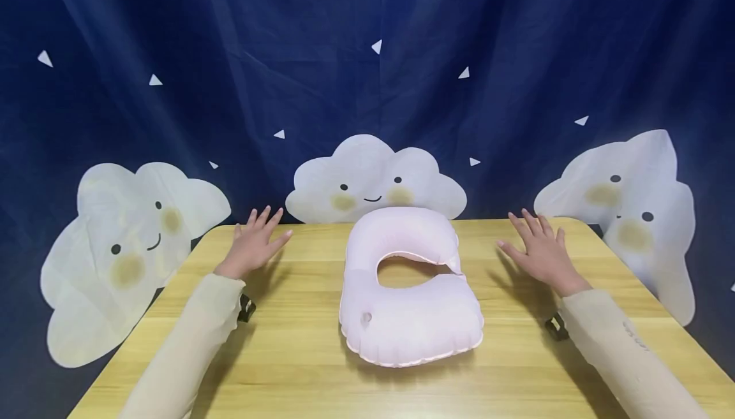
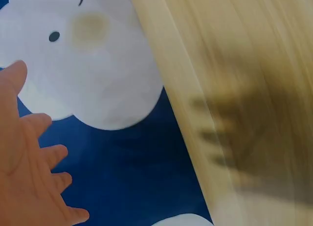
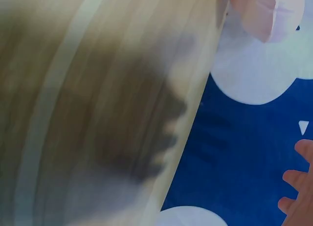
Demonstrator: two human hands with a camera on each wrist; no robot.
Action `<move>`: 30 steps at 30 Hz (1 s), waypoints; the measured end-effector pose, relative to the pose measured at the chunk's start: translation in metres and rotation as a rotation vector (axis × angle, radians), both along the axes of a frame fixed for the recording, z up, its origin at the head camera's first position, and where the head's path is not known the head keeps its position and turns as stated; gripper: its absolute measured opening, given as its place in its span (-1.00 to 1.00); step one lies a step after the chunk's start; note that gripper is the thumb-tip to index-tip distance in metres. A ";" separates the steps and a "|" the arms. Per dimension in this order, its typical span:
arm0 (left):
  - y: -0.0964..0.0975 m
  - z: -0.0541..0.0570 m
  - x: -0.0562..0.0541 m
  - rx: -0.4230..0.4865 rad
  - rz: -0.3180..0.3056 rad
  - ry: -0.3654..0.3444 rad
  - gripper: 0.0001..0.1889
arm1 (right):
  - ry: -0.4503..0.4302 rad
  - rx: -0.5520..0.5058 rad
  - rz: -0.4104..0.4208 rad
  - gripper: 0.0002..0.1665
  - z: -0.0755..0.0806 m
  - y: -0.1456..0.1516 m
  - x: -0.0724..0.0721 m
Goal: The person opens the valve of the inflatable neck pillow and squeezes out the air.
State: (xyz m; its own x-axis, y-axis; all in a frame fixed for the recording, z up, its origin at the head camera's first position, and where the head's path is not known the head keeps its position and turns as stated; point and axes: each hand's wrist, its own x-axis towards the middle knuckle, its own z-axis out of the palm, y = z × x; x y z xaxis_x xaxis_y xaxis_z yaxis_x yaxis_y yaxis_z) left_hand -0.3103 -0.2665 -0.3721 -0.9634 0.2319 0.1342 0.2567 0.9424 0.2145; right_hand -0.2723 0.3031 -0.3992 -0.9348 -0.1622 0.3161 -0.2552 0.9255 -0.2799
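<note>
A pale pink inflated U-shaped neck pillow lies mid-table in the head view, its gap facing right and a small round valve at its lower left. To its left, my left hand hovers over the table with fingers spread and nothing in it. My right hand is held the same way on the pillow's other side, also holding nothing. In the left wrist view, the left hand shows its palm and stretched fingers. Fingertips of the right hand and a bit of the pillow appear in the right wrist view.
The wooden table has its far edge just beyond the hands. Behind it hangs a dark blue curtain with white triangles and smiling clouds. Small black devices sit at both wrists, and each hand casts a shadow on the wood.
</note>
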 end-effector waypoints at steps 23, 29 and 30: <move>0.052 -0.002 0.038 0.252 -0.384 0.094 -0.30 | 0.158 -0.086 0.247 -0.18 0.015 -0.062 0.027; 0.061 -0.003 0.044 0.386 -0.490 0.042 -0.24 | 0.219 -0.076 0.325 -0.15 0.022 -0.083 0.040; 0.062 -0.003 0.045 0.406 -0.499 0.034 -0.24 | 0.224 -0.072 0.339 -0.15 0.023 -0.086 0.041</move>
